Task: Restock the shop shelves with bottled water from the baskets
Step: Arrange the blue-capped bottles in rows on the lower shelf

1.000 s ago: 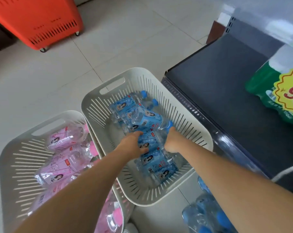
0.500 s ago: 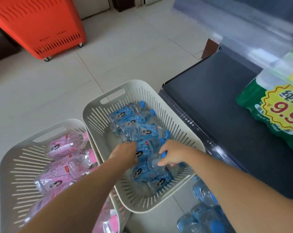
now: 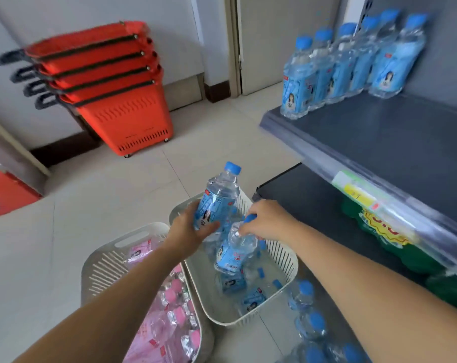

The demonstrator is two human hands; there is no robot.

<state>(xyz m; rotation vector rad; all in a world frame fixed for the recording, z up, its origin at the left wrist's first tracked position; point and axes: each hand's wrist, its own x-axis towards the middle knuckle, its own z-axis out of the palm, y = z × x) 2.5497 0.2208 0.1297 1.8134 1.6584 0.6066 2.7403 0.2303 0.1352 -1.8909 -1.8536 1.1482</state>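
Person stooped over two baskets on the floor.

White basket (image 3: 287, 260) at 6 o'clock holds loose blue-capped water bottles lying on their sides. Its twin, the pink-bottle basket (image 3: 133, 235), sits against it on the 8 o'clock side.

Left hand (image 3: 189, 229) is wrapped round the label of the first bottle (image 3: 218, 197). The bottle is lifted above the basket rim, cap pointing to 12–1 o'clock. Mid-body grip, probably so it can go down on its base without regripping.

Right hand (image 3: 268, 221) pinches the second bottle (image 3: 235, 251) at neck and cap. The body hangs below, just above the pile in the basket. A neck hold looks like the quick way to draw one out of a jumble, and likely the less steady one for setting down.

Upper shelf (image 3: 395, 142) at 2–3 o'clock. One row of matching bottles (image 3: 337, 69) stands upright at its far end, 1 o'clock. Judged destination for both bottles in hand is beside that row.

Lower shelf (image 3: 303, 203) at 3–4 o'clock carries green packs (image 3: 379, 231) with a yellow price burst.

More blue-capped bottles (image 3: 308, 318) stand just beside the white basket at 5 o'clock. Cannot tell whether they are on the floor or a ledge.

Stack of red shopping baskets (image 3: 117, 82) at 10–11 o'clock against the wall, well apart.

Progress judged early: one row shelved, many bottles in both baskets.
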